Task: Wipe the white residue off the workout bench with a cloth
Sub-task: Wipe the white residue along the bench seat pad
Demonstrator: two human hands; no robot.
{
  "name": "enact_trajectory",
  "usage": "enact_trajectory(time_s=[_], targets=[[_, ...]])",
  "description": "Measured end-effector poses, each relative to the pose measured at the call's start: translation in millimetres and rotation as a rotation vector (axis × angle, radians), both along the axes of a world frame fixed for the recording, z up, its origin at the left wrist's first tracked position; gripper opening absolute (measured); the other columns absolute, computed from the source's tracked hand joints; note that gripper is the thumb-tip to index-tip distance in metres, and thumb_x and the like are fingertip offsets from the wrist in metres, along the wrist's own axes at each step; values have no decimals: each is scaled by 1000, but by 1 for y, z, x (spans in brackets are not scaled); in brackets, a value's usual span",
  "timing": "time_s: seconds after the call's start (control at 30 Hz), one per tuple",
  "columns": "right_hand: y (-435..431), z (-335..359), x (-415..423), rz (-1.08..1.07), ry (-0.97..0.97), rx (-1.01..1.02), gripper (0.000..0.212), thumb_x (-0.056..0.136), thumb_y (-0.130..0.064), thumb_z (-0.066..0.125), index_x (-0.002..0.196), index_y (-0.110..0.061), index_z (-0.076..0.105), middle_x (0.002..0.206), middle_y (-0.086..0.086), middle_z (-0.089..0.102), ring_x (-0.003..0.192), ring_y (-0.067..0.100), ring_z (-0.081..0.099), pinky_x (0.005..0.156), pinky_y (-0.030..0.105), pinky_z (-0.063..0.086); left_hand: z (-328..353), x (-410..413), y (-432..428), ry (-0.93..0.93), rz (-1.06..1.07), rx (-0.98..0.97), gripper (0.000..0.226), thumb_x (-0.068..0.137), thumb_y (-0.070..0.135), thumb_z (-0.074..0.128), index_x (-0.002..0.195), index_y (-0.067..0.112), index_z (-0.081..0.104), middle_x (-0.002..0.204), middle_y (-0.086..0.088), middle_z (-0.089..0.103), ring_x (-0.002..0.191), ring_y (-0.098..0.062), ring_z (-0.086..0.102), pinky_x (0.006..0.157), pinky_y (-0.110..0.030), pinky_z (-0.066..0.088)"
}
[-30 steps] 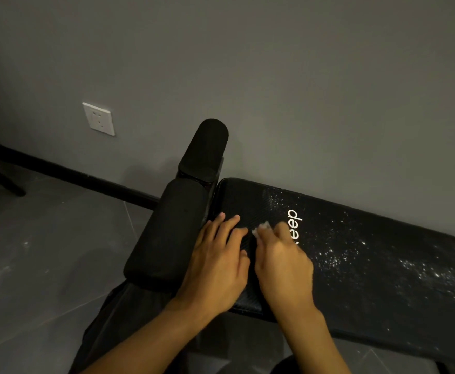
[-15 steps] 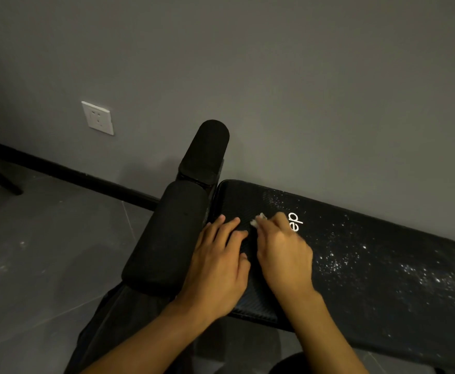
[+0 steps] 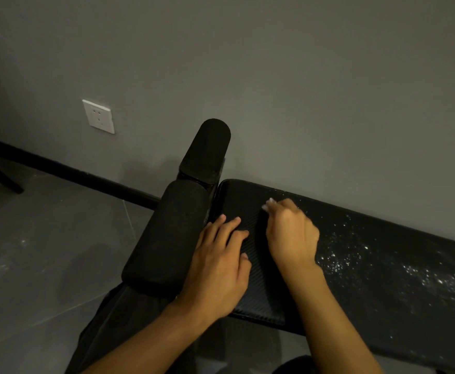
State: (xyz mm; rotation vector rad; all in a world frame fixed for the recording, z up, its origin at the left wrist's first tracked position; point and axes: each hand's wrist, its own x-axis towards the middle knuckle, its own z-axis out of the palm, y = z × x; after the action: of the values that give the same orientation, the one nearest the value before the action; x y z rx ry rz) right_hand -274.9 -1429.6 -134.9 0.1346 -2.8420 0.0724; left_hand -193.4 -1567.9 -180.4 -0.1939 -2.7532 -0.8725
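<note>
Two hands are on the black workout bench [image 3: 382, 306], which runs from the lower centre to the right edge of the frame along a grey wall [image 3: 301, 76]. The left hand [image 3: 221, 268] lies flat on the bench's left end, fingers straight and slightly spread, holding nothing. The right hand [image 3: 292, 236] is just to its right and apart from it. Its fingers are curled round a small white cloth [image 3: 269, 203], of which only a scrap shows past the fingertips, pressed to the pad near its far edge. White residue [image 3: 423, 276] speckles the pad to the right of the right hand. The pad between the hands shows dark ribbed texture. Two black foam rollers [image 3: 167, 238] adjoin the bench's left end. A white wall socket [image 3: 98, 116] sits at upper left above the grey floor [image 3: 45, 252].
</note>
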Motion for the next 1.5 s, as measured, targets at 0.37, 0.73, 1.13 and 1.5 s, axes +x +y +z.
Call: enact_trajectory(time_s=[0.37, 0.73, 1.13, 1.5], targets=[[-1, 0, 17, 102, 15, -38, 27, 104, -35, 46, 113, -19, 65, 105, 3, 57, 70, 22, 64, 52, 34, 52, 0, 1, 0, 12, 3, 21, 43, 98, 30, 48, 139, 22, 56, 156, 4, 43, 152, -14, 22, 124, -32, 17], [-29, 9, -22, 22, -149, -73, 20, 103, -23, 49, 112, -11, 63, 119, 11, 47, 82, 28, 63, 68, 36, 53, 3, 0, -1, 10, -8, 36, 42, 96, 30, 46, 136, 22, 58, 155, 2, 44, 151, -16, 24, 124, -29, 13], [-16, -8, 59, 80, 2, -87, 24, 102, -32, 45, 111, -17, 63, 103, 2, 49, 66, 19, 62, 51, 31, 49, 3, 1, -4, 26, -36, 87, 39, 96, 15, 49, 132, 15, 62, 151, -2, 50, 149, -21, 31, 122, -35, 23], [18, -17, 126, -52, 64, -168, 17, 91, -31, 69, 104, -21, 71, 87, -1, 50, 50, 19, 56, 41, 29, 41, 0, 1, -3, 39, -39, 20, 38, 97, 15, 54, 134, 21, 61, 153, -5, 47, 149, -28, 32, 121, -48, 31]])
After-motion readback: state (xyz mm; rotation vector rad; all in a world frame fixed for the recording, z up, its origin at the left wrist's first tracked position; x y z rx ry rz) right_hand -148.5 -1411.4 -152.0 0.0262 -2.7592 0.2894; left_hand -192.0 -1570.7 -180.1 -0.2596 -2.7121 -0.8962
